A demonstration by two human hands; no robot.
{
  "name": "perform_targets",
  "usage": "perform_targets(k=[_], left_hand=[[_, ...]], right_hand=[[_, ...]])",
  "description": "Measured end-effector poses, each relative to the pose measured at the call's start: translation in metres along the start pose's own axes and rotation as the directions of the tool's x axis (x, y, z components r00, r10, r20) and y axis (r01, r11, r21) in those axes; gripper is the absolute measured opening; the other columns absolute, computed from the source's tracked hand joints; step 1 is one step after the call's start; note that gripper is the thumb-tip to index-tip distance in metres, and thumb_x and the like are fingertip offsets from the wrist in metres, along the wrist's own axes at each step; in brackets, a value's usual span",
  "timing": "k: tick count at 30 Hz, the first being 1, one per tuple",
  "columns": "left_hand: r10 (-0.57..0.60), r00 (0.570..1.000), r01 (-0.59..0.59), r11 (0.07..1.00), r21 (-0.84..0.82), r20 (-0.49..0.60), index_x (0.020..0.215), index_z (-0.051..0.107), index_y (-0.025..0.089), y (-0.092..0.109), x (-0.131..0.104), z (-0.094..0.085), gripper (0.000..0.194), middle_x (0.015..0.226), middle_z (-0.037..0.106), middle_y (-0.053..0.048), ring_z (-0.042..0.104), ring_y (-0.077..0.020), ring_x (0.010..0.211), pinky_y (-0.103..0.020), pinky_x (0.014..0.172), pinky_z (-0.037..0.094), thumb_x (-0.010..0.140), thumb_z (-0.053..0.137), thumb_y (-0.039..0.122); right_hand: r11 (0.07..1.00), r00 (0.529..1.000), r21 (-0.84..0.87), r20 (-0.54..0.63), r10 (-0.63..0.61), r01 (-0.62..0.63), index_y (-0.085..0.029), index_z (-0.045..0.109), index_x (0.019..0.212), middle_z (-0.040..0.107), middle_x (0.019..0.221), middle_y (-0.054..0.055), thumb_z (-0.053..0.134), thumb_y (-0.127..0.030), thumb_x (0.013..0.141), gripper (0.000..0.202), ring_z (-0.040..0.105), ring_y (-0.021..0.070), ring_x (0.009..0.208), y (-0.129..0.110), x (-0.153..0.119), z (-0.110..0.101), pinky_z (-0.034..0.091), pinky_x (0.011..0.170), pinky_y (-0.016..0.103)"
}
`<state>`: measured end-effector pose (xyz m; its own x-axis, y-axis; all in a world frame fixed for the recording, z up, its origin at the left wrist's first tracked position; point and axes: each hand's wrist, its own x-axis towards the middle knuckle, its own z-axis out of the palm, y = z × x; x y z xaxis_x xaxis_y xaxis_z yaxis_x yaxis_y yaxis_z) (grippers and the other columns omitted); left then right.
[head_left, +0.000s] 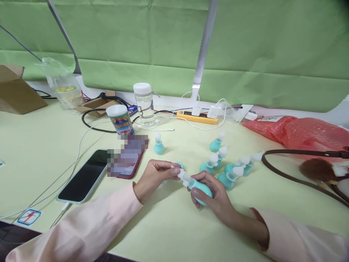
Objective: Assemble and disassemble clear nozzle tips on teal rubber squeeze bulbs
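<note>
Above the pale table (169, 233), the right hand (218, 198) is clamped round a teal squeeze bulb (203, 192); the left hand (158, 178) pinches its clear nozzle (184, 176), probably at the tip, though fingers partly cover it.

The left arm (89, 222) reached in from the lower left, covered by a pale pink sleeve almost to the wrist. The left hand (155, 176) was angled toward the right one, thumb and forefinger drawn into a pinch. From the lower right came the right arm (294, 236) (its wrist rather barer). The right hand (215, 196) was curled in a grip, thumb in front, forefinger arched above, other fingers bent beneath.
</note>
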<state>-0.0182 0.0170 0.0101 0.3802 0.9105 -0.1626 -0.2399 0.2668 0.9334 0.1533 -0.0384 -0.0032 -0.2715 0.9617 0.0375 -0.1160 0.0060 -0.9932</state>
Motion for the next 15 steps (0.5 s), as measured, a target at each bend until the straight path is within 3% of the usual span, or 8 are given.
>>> perform_targets(k=[8, 15], left_hand=[[0.039, 0.999, -0.044, 0.986, 0.162, 0.032, 0.066, 0.067, 0.011, 0.0040, 0.0022, 0.0015, 0.012, 0.061, 0.066, -0.003, 0.059, -0.0105, 0.055, -0.019, 0.055, 0.048, 0.060, 0.069, 0.022], [0.101, 0.993, -0.110, 0.969, 0.222, 0.053, 0.063, 0.067, 0.011, 0.0062, 0.0004, 0.0038, 0.010, 0.060, 0.064, -0.002, 0.058, -0.0101, 0.054, -0.018, 0.055, 0.048, 0.060, 0.068, 0.020]], right_hand=[[0.984, 0.996, -0.175, -0.080, -0.035, 0.021, -0.019, 0.045, 0.080, 0.045, 0.060, -0.004, 0.054, -0.026, 0.075, 0.012, 0.042, 0.0070, 0.047, 0.0039, -0.0015, -0.0020, 0.036, 0.044, 0.021], [0.908, 0.976, -0.404, -0.124, -0.177, 0.114, -0.020, 0.046, 0.080, 0.047, 0.068, -0.003, 0.055, -0.024, 0.074, 0.012, 0.043, 0.0074, 0.050, 0.0062, -0.0023, -0.0025, 0.037, 0.048, 0.022]])
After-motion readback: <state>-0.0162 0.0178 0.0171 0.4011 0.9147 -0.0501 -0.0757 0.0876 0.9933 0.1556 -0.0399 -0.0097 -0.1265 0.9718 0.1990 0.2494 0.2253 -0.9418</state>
